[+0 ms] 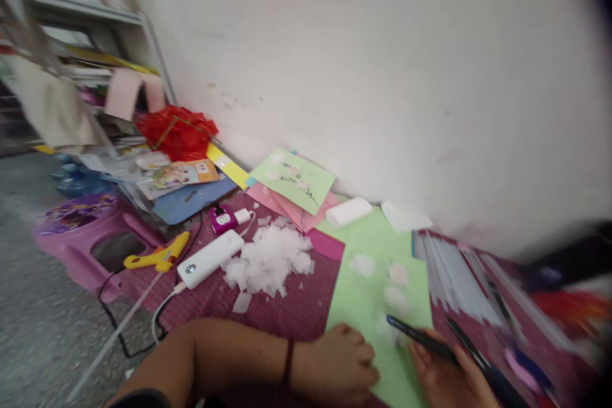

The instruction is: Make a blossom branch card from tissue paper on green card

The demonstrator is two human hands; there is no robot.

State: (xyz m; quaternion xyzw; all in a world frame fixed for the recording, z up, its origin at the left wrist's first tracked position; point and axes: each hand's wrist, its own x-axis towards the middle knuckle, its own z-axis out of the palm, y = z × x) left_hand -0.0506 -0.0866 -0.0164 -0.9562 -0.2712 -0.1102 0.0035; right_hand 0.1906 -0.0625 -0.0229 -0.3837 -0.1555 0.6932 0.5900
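My left hand [342, 363] rests on the near left edge of a light green sheet of paper [377, 287], with its fingers curled down against the sheet. My right hand [447, 376] is closed on a dark pen-like tool [418, 338] whose tip points at the sheet. Small white and pink tissue tufts [396, 275] lie on the green sheet. A pile of white tissue scraps [270, 258] sits to the left on the dark red checked mat [291, 309].
A white power bank [210, 258], a yellow glue gun [157, 257] and cables lie at left. Another green card with flowers [294, 180], pink sheets and a white roll [348, 211] lie by the wall. A pink stool [83, 239] and cluttered shelves stand far left.
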